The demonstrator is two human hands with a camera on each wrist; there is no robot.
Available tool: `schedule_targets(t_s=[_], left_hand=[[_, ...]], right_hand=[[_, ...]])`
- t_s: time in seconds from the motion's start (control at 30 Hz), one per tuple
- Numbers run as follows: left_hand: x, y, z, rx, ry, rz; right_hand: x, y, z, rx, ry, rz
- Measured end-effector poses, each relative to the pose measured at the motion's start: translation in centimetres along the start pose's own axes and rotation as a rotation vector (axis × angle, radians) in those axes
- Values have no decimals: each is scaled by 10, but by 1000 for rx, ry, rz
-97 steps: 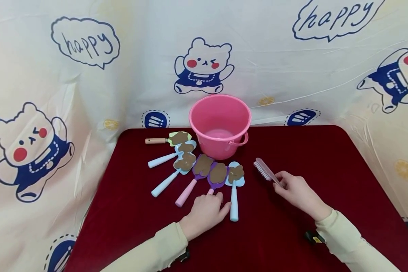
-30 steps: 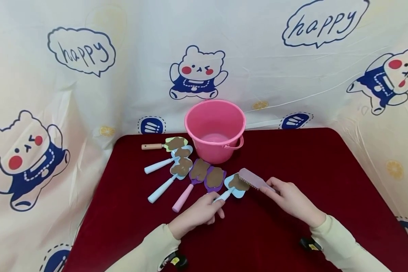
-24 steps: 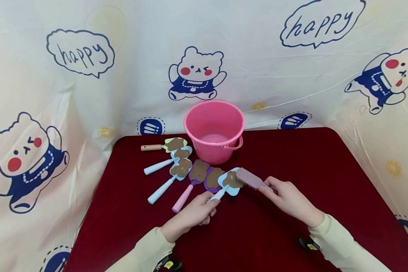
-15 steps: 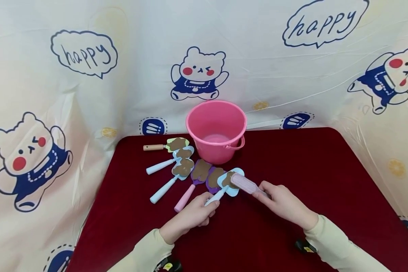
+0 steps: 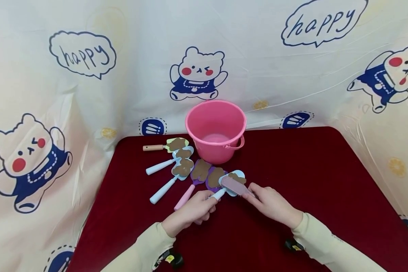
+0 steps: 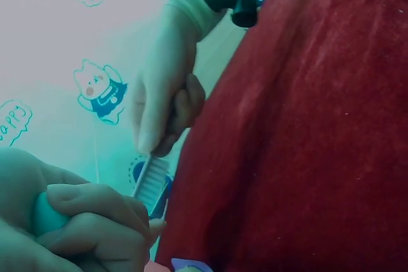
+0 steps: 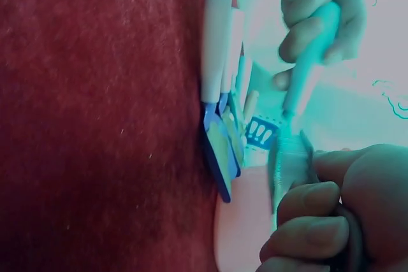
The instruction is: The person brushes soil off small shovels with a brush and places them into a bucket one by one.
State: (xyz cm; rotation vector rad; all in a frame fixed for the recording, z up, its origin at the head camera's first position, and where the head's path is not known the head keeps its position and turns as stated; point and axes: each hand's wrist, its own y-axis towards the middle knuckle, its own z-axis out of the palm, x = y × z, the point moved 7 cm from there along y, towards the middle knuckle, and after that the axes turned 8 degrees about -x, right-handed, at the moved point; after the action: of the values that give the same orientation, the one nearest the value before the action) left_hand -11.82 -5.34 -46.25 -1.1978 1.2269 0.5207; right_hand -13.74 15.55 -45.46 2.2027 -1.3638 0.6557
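Observation:
My left hand [image 5: 193, 209] grips the light blue handle [image 5: 218, 194] of a shovel whose blade [image 5: 232, 193] bears a brown patch [image 5: 238, 176]. My right hand [image 5: 273, 204] holds a pale purple brush [image 5: 236, 185] over that blade, hiding part of it; the bristles face down onto the shovel. In the right wrist view the shovel [image 7: 310, 62] is held up off the table, with the brush [image 7: 294, 160] against its blade. In the left wrist view my left hand [image 6: 83, 221] is curled round the handle's end [image 6: 50, 214].
A pink bucket [image 5: 215, 149] stands at the table's back. Left of my hands lie a wooden-handled green shovel [image 5: 153, 147], two light blue shovels [image 5: 164, 190] and two purple-bladed shovels [image 5: 186, 196], all with brown patches. Red cloth [image 5: 292, 162] covers the table; a printed curtain [image 5: 139, 68] surrounds it.
The purple brush has left the table's right side and come over the light blue shovel's blade, moving left and towards the handle. My left hand has taken that shovel and lifted it, tilting it.

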Motion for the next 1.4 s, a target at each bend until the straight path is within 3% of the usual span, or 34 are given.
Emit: schedule_targets(t_s=[0.3, 0.53, 0.7, 0.9, 1.03, 1.2, 1.4], left_hand=[[-5, 5, -2, 35, -21, 2], [-14, 16, -3, -6, 21, 99], [-19, 16, -5, -25, 24, 120], [-11, 17, -4, -19, 44, 109], [-6, 19, -3, -24, 22, 93], [-10, 18, -2, -27, 1, 97], [-15, 15, -5, -51, 13, 115]], right_hand=[[-10, 4, -13, -110, -145, 3], [-4, 7, -11, -86, -81, -25], [-10, 10, -11, -103, -114, -2], [-15, 10, -14, -137, -160, 19], [-10, 11, -12, -125, -137, 2], [-1, 12, -8, -109, -155, -39], [-2, 9, -13, -190, -253, -6]])
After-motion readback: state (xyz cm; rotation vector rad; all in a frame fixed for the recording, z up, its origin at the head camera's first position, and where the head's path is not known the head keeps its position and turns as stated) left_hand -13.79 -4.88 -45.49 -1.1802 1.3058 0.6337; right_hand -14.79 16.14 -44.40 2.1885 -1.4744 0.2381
